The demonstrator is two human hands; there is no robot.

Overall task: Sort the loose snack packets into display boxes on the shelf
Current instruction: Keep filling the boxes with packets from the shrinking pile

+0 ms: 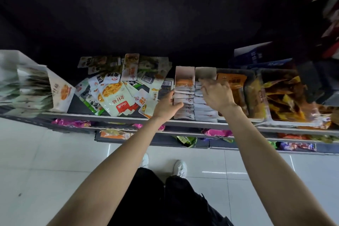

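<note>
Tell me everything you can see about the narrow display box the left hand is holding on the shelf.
The left display box is a narrow, open-topped carton that looks like pale cardboard, with a tall back flap showing an orange food picture. It sits on the shelf running front to back, packed with a row of white snack packets standing on edge. The left hand grips its left wall, thumb over the packets. A matching box touches its right side, where the right hand reaches in. Loose packets lie to its left.
</note>
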